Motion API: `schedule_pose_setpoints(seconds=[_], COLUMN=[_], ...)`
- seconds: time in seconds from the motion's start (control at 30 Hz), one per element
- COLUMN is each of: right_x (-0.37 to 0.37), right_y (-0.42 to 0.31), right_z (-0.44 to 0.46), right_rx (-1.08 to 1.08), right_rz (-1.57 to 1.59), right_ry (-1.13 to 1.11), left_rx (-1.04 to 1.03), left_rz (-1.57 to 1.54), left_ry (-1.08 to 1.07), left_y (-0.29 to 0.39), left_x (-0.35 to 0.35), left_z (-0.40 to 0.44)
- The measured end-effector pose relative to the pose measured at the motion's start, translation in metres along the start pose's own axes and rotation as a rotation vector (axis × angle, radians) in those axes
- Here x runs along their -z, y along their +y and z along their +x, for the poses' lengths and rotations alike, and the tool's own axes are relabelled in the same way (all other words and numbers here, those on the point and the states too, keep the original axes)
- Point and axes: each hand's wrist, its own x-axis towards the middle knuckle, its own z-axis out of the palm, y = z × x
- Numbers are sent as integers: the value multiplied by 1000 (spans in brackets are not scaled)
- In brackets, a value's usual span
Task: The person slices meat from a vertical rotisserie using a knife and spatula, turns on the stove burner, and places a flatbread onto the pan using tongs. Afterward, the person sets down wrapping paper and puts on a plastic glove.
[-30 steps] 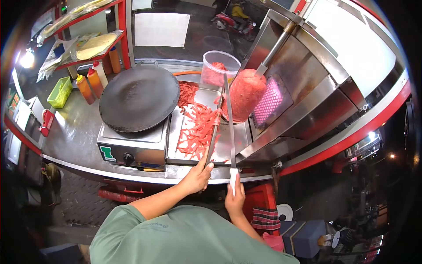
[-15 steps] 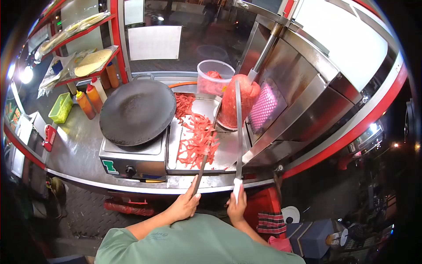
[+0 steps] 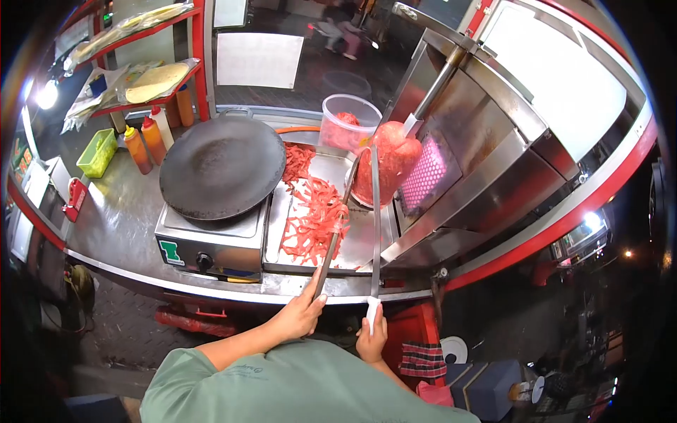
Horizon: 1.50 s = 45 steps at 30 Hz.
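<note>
Right hand [image 3: 371, 340] wraps the long white-handled steel knife [image 3: 376, 225], left hand [image 3: 300, 316] clasps a slim dark metal tool [image 3: 326, 271] — blade by the rounded red meat stack [image 3: 396, 166]! Soft, probably slippery meat — the handle's the firm hold.

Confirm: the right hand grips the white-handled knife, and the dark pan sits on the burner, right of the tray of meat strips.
The side is wrong: the head view shows the pan left of the tray. The rest stands: pan on burner, knife in right hand.
</note>
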Motion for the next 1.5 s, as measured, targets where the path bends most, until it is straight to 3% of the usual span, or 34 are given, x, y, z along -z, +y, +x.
schedule_pose_setpoints(seconds=[0.13, 0.2, 0.33, 0.43, 0.57, 0.63, 0.77, 0.83, 0.87, 0.97, 1.03, 1.13, 1.33, 1.4, 1.47, 1.5], right_x=[-12, -15, -1, 15, -3, -3, 8, 22, 24, 12, -3, 2, 43, 38, 16, 14], right_y=[-34, -47, -30, -6, -35, -46, -33, -22, -20, -37, -48, -63, -75, -89, -87, -104], right_z=[91, 111, 45, -15, 81, 101, 42, -11, -20, 39, 89, 101, 14, 52, 97, 114], right_rx=[136, 50, 89, -95, 95, 42, 8, -153, -100, -20, 54, -19, -90, -152, -18, -284], right_rz=[-104, -84, -93, -66, -143, -167, -127, -90, -107, -110, -136, -151, -197, -134, -41, 102], right_ry=[53, 29, 47, -56, 12, -13, -9, -86, -71, -61, -31, -79, -150, -206, -163, -239], left_rx=[-40, -40, -32, -36, -35, -51, -95, -98, -96, -109, -113, -100, -24, 12, 12, 11], left_rz=[-1, 28, 21, 32, 49, 36, -31, -81, -103, -150, -248, -410, -813, -915, -1047, -998], left_ry=[11, 31, 39, 60, 69, 80, 78, 47, 33, 24, 18, -16, -187, -158, -368, -221], left_y=[-4, 7, 11, 8, 7, 6, 9, 11, 12, 11, 7, 9, 13, 7, -5, 14], left_x=[-5, -9, -6, -8, -9, -12, -7, -5, -4, -5, -10, -14, 5, 7, 18, 13], left_z=[3, 4, 16, 23, 26, 33, 43, 45, 45, 47, 57, 63, 71, 77, 88, 80])
